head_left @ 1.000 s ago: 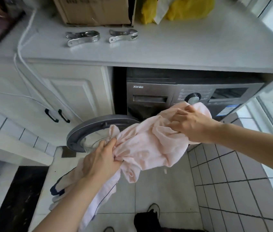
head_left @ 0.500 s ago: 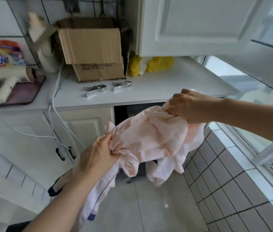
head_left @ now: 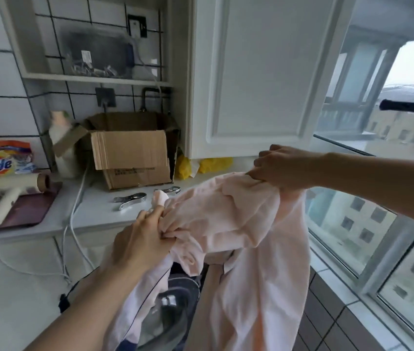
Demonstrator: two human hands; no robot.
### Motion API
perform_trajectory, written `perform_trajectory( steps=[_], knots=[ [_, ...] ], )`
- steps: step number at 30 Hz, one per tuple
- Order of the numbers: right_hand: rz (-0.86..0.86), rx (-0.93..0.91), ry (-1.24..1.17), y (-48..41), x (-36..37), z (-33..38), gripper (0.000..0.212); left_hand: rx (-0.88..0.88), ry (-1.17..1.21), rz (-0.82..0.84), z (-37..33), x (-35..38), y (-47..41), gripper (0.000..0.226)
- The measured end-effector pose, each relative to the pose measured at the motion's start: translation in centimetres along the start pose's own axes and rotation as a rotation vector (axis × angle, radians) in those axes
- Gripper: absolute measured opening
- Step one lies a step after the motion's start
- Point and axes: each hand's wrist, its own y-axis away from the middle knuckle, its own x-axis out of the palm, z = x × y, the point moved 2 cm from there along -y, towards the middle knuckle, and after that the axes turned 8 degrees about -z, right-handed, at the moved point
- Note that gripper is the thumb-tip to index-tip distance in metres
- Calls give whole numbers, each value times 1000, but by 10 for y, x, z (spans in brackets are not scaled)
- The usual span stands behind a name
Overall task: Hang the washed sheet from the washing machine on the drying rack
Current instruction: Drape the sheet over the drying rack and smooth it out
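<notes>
A pale pink sheet (head_left: 228,224) hangs bunched between my two hands above the counter edge. My left hand (head_left: 142,239) grips a crumpled fold at its lower left. My right hand (head_left: 280,165) grips the upper right part, and a long length of cloth drops from there toward the floor. A white part of the sheet with dark trim hangs under my left forearm. Below the sheet, the open washing machine door (head_left: 173,300) shows partly. A dark bar (head_left: 408,106) crosses the window at the upper right; I cannot tell whether it is the drying rack.
Two metal clothes clips (head_left: 129,200) lie on the white counter (head_left: 94,206). Behind them stand a cardboard box (head_left: 132,158), a Tide bag (head_left: 0,160), a hair dryer (head_left: 13,191) and yellow bags. A white wall cabinet (head_left: 251,77) hangs overhead. Windows run along the right.
Both hands have lifted the sheet from the washing machine up to counter height. My view has tilted upward and to the right. More cloth hangs free under my right hand.
</notes>
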Motion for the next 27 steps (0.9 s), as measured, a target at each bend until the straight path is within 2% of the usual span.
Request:
perform_trajectory(
  steps=[3,6,11,13,16,18,24,27],
  knots=[
    [-17,-17,50,1,-14,-24,23,11,16,-31,-16,-13,-16,41],
    [-4,-16,122,-1,-23,-50,38,11,21,-81,-33,-25,-35,41],
    [44,69,131,-3,-33,-91,37,49,176,-144,-62,-42,-64,64],
    [69,152,116,0,-36,-111,42,46,191,-159,-69,-44,-77,66],
    [89,261,182,8,-36,-144,53,53,252,-160,-82,-45,-94,81],
    [91,311,238,15,-33,-167,53,57,258,-154,-93,-43,-106,85],
    [53,384,312,34,-22,-222,47,55,379,-209,-141,-34,-146,73],
    [48,405,372,45,-23,-248,49,89,353,-254,-164,-31,-164,69]
  ],
)
